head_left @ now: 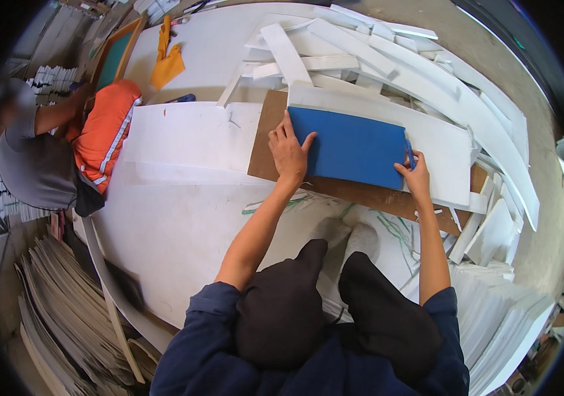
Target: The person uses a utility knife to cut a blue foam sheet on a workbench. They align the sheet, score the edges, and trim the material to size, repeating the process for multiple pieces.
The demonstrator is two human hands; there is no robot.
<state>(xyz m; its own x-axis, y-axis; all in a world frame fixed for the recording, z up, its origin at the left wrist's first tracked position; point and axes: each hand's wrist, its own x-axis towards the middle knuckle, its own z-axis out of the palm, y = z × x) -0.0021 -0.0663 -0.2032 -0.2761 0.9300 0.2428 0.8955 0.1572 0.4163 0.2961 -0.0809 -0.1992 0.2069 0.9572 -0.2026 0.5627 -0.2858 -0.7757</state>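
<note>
A blue rectangular sheet [351, 145] lies over a white board [443, 152], with a brown board [265, 148] showing underneath on the left and along the near side. My left hand [288, 152] rests on the sheet's left end, fingers stretched out and thumb spread. At the sheet's right edge, my right hand [416, 177] pinches a slim blue tool [410, 153], held nearly upright. Whether it is a pen or a cutter knife, I cannot make out. Its tip meets the edge of the sheet.
White offcut strips [348, 39] lie heaped beyond the boards and curve round to the right. Stacked white sheets [499, 317] stand at lower right. On the left, a co-worker in orange trousers [105, 132] sits near a yellow cloth [167, 63]. Green string [394, 228] lies by my feet.
</note>
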